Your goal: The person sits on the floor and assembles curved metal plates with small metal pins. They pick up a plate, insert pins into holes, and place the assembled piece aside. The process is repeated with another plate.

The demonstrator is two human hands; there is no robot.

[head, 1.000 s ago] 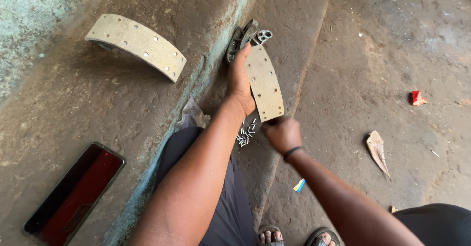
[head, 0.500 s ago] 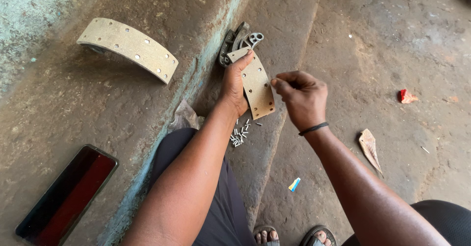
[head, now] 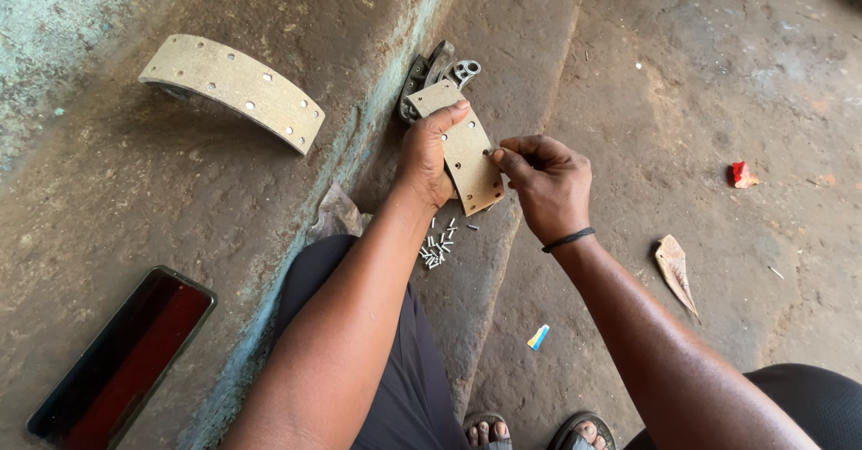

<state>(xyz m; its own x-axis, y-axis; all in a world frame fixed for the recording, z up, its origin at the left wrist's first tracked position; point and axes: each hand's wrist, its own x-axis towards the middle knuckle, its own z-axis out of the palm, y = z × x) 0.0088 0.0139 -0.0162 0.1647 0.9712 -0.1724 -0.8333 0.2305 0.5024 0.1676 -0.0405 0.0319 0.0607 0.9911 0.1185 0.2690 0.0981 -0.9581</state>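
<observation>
Now the right hand (head: 548, 180) has come up from the rivet pile to the brake lining (head: 467, 149), its fingertips pinched narrow at the lining's right edge, apparently on a rivet too small to make out. The left hand (head: 429, 158) stays wrapped around the lining and the metal brake shoe (head: 440, 68) beneath, propped on the concrete step (head: 530, 55). Loose rivets (head: 440, 245) lie just below. Further left, a second lined brake shoe (head: 233, 91) and a phone (head: 121, 360) rest on the ledge.
</observation>
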